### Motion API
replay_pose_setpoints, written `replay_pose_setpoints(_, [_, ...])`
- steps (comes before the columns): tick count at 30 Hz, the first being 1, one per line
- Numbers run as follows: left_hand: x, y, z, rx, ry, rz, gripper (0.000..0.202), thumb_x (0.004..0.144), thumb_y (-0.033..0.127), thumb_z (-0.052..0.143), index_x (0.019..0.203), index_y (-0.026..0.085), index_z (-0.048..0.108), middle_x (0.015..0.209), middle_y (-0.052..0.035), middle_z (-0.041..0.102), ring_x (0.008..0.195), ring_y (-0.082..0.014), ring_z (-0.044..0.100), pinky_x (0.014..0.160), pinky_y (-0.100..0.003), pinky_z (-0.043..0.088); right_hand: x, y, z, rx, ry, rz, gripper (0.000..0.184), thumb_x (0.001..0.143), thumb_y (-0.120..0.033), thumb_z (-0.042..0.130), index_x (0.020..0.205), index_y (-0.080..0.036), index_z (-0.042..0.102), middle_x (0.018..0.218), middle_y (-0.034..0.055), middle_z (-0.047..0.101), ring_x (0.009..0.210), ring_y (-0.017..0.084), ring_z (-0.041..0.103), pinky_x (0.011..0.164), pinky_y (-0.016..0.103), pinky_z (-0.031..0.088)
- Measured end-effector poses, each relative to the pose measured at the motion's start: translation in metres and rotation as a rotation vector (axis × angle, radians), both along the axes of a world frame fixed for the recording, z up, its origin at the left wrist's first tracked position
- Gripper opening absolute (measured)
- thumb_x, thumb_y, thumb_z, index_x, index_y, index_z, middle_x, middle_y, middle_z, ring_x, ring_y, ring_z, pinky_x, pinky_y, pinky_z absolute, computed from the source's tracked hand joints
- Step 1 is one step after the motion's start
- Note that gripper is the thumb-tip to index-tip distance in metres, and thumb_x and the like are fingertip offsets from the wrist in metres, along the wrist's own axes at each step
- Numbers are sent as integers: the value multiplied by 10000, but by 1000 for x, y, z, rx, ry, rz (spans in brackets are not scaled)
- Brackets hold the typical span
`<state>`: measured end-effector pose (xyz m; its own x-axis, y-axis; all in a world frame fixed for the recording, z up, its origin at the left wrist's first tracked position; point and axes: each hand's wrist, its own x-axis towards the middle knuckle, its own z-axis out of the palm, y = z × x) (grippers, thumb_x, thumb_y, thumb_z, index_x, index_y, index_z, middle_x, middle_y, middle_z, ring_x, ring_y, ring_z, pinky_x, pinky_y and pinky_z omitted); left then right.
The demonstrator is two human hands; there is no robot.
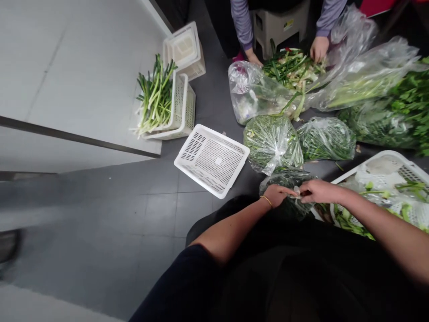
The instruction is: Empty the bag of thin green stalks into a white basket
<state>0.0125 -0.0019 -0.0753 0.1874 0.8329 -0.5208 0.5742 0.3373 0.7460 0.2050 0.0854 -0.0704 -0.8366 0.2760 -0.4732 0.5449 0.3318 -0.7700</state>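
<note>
Spreading across the right of the frame, clear plastic bags of greens (368, 85) lie on the dark floor, a co-worker's hands (319, 48) sorting stalks at upper centre. Left of centre an empty white basket (212, 160) sits flat; above it another basket (182, 107) holds green onions. At lower centre-right a small bag of greens (288, 188) rests by the knees. The left hand (276, 195) and right hand (318, 191) meet at its tied neck, fingers pinched on the film. It looks light, soft and slippery, best gripped at the gathered knot rather than the slack sides.
</note>
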Motion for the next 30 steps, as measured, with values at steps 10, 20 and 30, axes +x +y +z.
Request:
replay_pose_setpoints(10, [-8,16,-2,-76,56,-210,294,689,338,625,933,193,699,704,29,627,698,-122,546,647,-200,394,1,5,-2,33,88,-106,229,796,-344,446,698,-180,571,677,15,559,645,136,488,616,246,354])
replay_pose_setpoints(20, [18,8,-42,-146,-99,5,267,662,395,654,693,131,680,597,30,533,572,-69,433,553,-186,330,-9,-15,-29,-549,-255,-465,468,673,-668,504,685,-202,456,469,-72,316,359,54,272,328,200,223])
replay_pose_setpoints(30, [21,0,-47,-361,-291,391,150,661,240,640,715,104,676,501,43,517,473,-47,420,505,-182,365,10,3,-18,-71,-76,-268,292,776,-466,489,696,-193,554,594,-2,554,554,129,509,560,245,390])
